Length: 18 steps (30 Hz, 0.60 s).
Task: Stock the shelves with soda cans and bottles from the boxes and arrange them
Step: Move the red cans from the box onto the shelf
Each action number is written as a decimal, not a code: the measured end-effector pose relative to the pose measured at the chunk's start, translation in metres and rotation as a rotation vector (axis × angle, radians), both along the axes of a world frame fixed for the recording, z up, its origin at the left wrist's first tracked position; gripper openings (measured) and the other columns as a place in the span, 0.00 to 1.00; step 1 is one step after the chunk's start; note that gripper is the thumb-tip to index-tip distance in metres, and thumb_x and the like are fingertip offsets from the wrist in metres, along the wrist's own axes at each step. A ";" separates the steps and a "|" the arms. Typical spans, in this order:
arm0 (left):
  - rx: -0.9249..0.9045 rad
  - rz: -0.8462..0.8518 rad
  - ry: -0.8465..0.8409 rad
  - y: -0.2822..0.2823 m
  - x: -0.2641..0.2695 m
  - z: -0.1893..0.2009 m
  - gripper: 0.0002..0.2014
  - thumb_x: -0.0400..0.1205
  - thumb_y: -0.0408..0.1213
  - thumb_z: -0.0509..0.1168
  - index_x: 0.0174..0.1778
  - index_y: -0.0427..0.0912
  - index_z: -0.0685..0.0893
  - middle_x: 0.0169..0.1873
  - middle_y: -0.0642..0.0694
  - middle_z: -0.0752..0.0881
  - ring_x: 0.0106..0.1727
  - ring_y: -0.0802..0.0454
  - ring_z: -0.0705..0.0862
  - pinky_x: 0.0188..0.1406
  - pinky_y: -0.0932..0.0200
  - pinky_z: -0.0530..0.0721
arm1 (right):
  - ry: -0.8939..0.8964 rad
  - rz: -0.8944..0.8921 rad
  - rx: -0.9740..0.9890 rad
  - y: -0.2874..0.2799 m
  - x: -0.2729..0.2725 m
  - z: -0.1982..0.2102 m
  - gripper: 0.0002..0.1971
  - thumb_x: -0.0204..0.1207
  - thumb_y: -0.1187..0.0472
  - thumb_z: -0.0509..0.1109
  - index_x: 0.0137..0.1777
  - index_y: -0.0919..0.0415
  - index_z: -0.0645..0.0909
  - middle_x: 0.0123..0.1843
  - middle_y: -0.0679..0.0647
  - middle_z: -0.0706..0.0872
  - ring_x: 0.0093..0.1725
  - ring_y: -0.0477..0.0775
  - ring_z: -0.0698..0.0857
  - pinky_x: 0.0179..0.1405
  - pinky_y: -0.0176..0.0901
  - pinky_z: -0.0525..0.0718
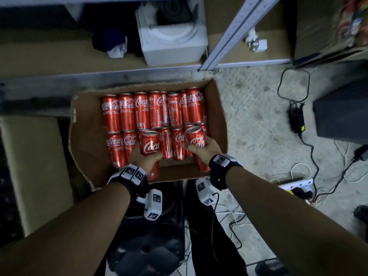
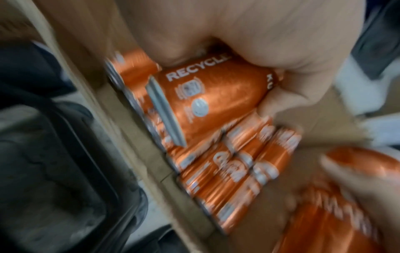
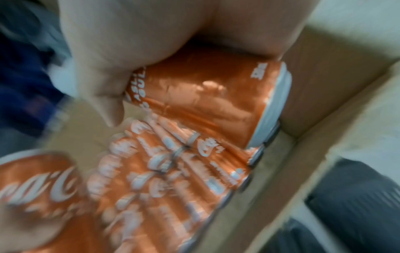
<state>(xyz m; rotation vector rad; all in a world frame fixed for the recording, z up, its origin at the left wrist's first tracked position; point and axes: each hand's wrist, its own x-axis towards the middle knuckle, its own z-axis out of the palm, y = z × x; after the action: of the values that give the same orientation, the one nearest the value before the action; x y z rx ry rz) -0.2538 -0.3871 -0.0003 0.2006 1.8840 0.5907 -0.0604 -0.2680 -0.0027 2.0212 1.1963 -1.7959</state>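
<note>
Nearest the camera are both forearms with black wrist straps carrying white tag blocks, reaching down into the box (image 1: pixel 217 108).

Left hand (image 1: pixel 146 159) is wrapped round one can (image 1: pixel 149 143), fingers curled under it and thumb on the near side, lifted a bit above the row below. From the left wrist view the same can (image 2: pixel 207 101) reads "RECYCLE" and its silver rim faces the box's near wall.

Right hand (image 1: pixel 205 151) is curled round a second can (image 1: pixel 196 137), tilted, top end pointing away from the person. The right wrist view shows that can (image 3: pixel 205 95) tucked under the palm, close to the box corner.

Both wrist views are badly smeared, and the cans look orange there rather than red, so the fingertips are hard to make out. Whether either held can touches the ones under it, I can't tell.

The box is brown cardboard with ragged torn edges, sitting on a speckled concrete floor (image 1: pixel 254 120). Inside, shiny red cans (image 1: pixel 127 112) lie on their sides in two rows, packed side by side.

Beyond the box is a grey metal shelf (image 1: pixel 225 34) with a white carton (image 1: pixel 173 46) on it.
</note>
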 end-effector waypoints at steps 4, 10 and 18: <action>0.015 0.068 0.001 -0.001 -0.033 0.074 0.26 0.66 0.38 0.86 0.57 0.53 0.83 0.45 0.57 0.86 0.46 0.59 0.84 0.59 0.50 0.80 | 0.016 0.001 0.058 0.001 -0.005 0.064 0.27 0.59 0.50 0.90 0.60 0.48 0.88 0.50 0.44 0.93 0.51 0.47 0.91 0.62 0.49 0.87; 0.103 0.038 0.045 -0.005 -0.079 0.201 0.30 0.61 0.40 0.87 0.58 0.52 0.87 0.50 0.47 0.91 0.51 0.46 0.90 0.60 0.41 0.87 | 0.088 0.056 0.152 0.009 -0.011 0.193 0.17 0.64 0.63 0.87 0.47 0.47 0.85 0.44 0.44 0.91 0.44 0.43 0.89 0.46 0.39 0.83; 0.261 0.014 0.011 -0.016 -0.100 0.395 0.30 0.58 0.35 0.86 0.56 0.41 0.87 0.41 0.46 0.93 0.44 0.49 0.92 0.54 0.43 0.89 | 0.233 0.020 0.307 0.007 -0.027 0.376 0.19 0.64 0.69 0.87 0.54 0.60 0.88 0.44 0.52 0.94 0.44 0.51 0.93 0.45 0.42 0.88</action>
<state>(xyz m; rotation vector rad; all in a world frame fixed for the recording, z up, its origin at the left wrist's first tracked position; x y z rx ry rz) -0.3540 -0.4034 0.3945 0.3613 1.8167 0.8472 -0.0879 -0.2613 0.3733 1.9783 1.6434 -1.9853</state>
